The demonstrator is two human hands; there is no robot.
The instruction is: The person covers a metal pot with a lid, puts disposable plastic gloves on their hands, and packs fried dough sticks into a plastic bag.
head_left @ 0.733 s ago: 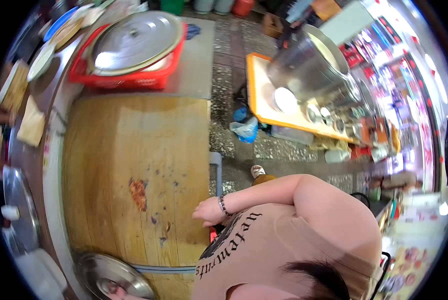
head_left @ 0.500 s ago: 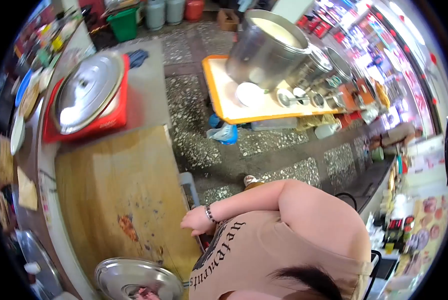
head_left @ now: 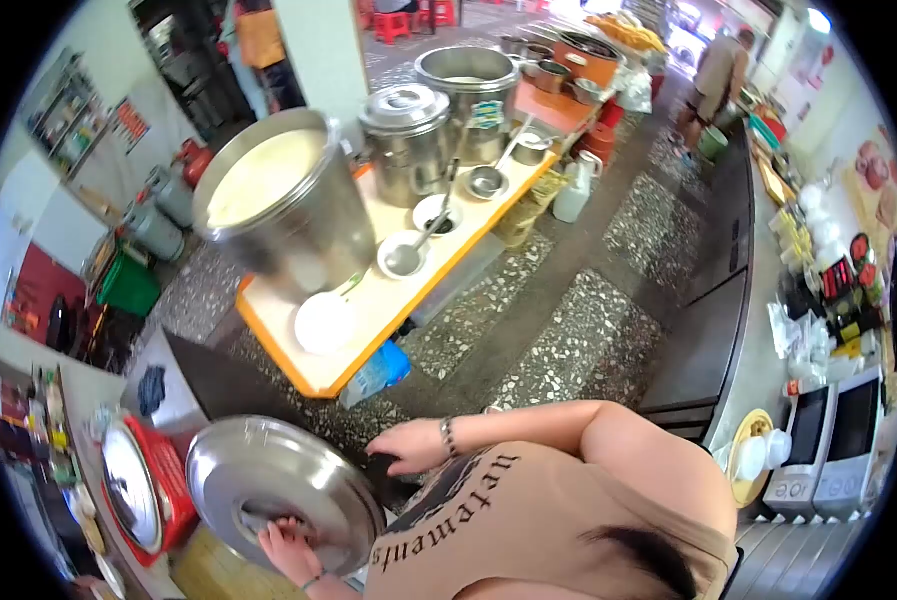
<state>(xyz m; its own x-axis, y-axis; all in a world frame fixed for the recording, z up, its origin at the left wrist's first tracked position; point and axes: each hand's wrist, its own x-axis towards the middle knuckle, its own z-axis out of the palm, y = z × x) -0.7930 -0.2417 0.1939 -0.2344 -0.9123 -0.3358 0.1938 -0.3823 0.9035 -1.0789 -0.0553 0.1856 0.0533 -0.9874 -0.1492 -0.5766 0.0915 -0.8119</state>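
Note:
A large round metal lid (head_left: 319,470) stands tilted in front of my body at the lower left. My left hand (head_left: 289,550) has its fingers wrapped around the handle in the middle of the lid. My right hand (head_left: 409,447), with a bracelet at the wrist, hangs at my side just past the lid's right edge. Its fingers are apart and nothing shows in them. Behind the lid, part of the wooden board (head_left: 214,570) is visible.
A table (head_left: 314,378) ahead bears a big pot (head_left: 289,220) of pale liquid, a lidded pot (head_left: 406,150), another pot (head_left: 469,110), bowls and ladles. A red crate with a metal lid (head_left: 134,490) lies left. A counter (head_left: 744,330) runs right. A person (head_left: 714,85) stands farther back.
My view has turned right, toward the table of pots and the aisle. The lid, held by my left hand, has come up and away from low over the wooden board. My right hand stays near my side.

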